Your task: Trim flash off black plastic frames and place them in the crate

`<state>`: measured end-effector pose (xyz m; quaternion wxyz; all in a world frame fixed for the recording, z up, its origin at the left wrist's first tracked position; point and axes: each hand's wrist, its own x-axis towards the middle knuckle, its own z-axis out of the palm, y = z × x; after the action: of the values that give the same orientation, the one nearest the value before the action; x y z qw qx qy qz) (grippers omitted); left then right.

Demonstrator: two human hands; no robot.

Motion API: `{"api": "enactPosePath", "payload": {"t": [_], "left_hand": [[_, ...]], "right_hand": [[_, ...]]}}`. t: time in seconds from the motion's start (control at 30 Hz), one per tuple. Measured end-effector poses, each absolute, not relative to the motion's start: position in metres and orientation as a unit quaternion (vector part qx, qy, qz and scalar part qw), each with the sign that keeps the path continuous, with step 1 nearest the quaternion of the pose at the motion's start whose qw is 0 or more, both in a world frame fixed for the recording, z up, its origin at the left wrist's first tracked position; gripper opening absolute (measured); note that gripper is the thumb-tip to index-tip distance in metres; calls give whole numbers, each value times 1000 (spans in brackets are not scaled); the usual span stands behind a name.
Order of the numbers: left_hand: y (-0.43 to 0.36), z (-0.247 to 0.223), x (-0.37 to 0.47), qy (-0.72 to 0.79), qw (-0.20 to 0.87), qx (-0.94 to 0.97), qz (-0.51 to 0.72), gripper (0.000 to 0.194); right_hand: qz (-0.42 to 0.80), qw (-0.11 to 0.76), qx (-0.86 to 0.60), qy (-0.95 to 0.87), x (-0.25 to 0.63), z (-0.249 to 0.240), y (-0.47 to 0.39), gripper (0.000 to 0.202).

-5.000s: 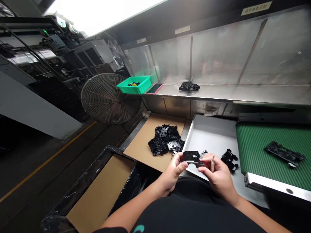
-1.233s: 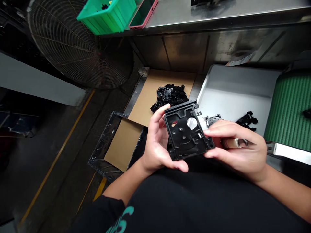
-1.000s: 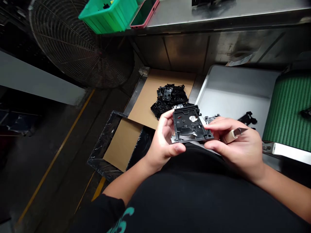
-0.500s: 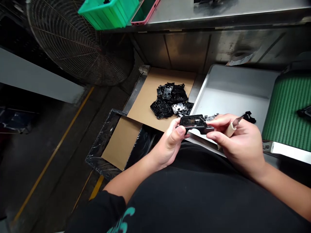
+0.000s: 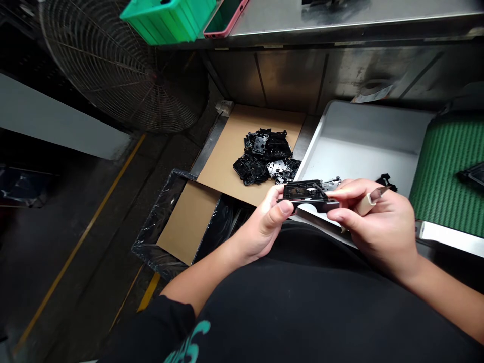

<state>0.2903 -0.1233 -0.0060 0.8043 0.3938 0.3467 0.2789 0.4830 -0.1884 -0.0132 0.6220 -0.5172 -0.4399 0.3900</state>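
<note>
A black moulded part [image 5: 302,190] is held at a metal worktop [image 5: 307,132], in front of a dark shirt [image 5: 321,297] and over the near edge of a grey tray [image 5: 363,141]. Its left end is gripped by the left hand [image 5: 264,224], the thumb laid at the near edge and the fingers mostly hidden from view. Its right end is pinched between thumb and forefinger of the right hand [image 5: 385,229], in which a pale-handled tool [image 5: 363,205] is also kept, its dark pointed tip directed away from the part. The piece is judged to be light and stiff, probably plastic, with smooth faces that may slip a little and thin ribs that could be snapped if forced; it is best taken by the firmer outer edges at both ends, with the cut-out middle left unpressed. Beyond the left hand, a pile of black parts [image 5: 264,151] is spread on a cardboard sheet [image 5: 217,161], while another dark part [image 5: 475,175] is seen on a green ribbed belt [image 5: 438,171] at right. On the shelf [image 5: 280,22] above, a pink-edged phone [image 5: 226,20] is placed beside a green bin [image 5: 164,24]
</note>
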Motion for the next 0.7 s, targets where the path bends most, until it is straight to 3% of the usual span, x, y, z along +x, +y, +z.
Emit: {"api": "enactPosePath", "payload": {"t": [0.4, 0.7], "left_hand": [[-122, -8, 286, 324, 800, 427, 271, 79], [-115, -8, 275, 296, 680, 590, 320, 115]], "right_hand": [[400, 625, -496, -451, 486, -13, -191, 23], [391, 587, -470, -531, 497, -17, -198, 30]]}}
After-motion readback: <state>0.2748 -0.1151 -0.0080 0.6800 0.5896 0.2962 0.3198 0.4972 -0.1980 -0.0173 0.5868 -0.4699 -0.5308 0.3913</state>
